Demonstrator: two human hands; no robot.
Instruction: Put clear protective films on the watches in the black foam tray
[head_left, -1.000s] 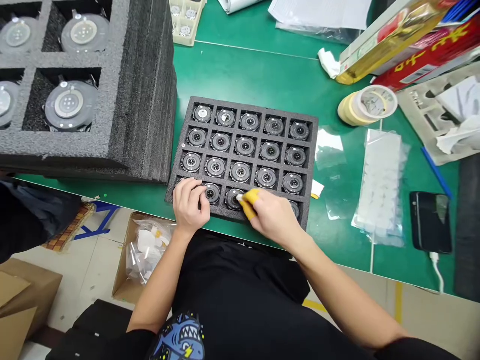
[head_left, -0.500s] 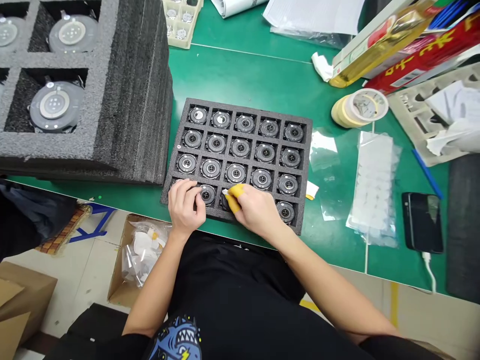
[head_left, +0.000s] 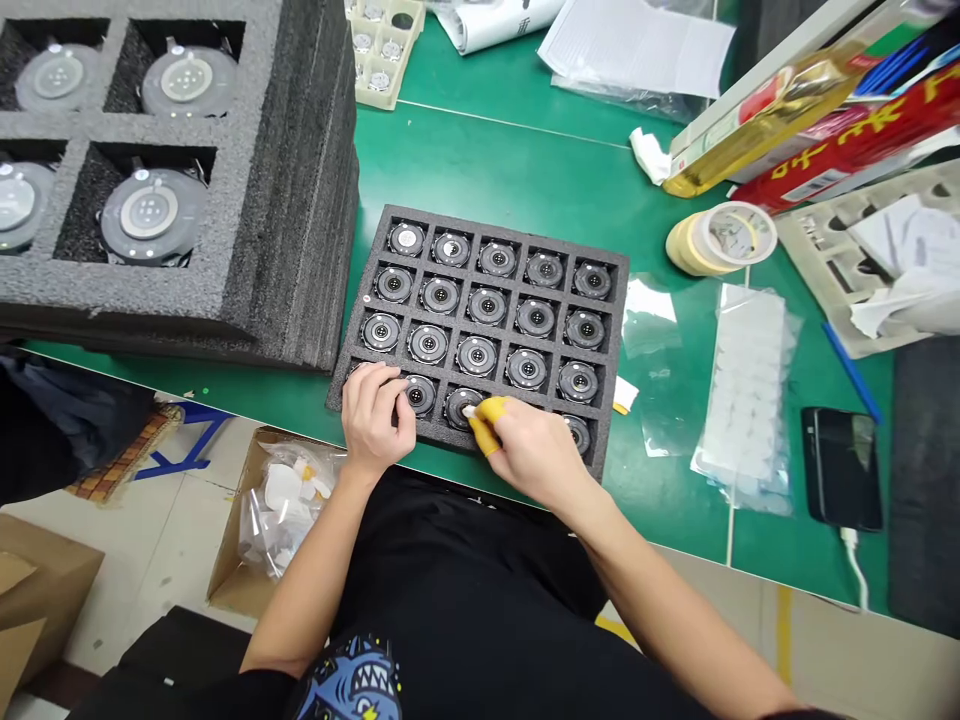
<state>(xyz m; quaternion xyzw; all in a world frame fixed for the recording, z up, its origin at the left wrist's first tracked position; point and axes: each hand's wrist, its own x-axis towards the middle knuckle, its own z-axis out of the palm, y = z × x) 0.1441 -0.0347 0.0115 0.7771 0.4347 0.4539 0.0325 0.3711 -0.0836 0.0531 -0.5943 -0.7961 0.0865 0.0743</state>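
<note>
A dark grey foam tray holds rows of round black modules in square pockets. My left hand rests on its front left corner, fingers bent, over the first pocket of the front row, with nothing visible held. My right hand, with yellow covers on the thumb and forefinger, pinches a small white piece. That piece touches or hovers just over a round module in the front row; which of the two I cannot tell. The right hand hides part of the front row.
A tall stack of grey foam trays stands at the left. To the right lie a tape roll, clear sheets of white stickers and a phone on a cable. A bottle is at the back right.
My right hand has shifted slightly right and towards me, showing more of the front-row module. The whole view has shifted a little. My left hand stays at the tray corner.
</note>
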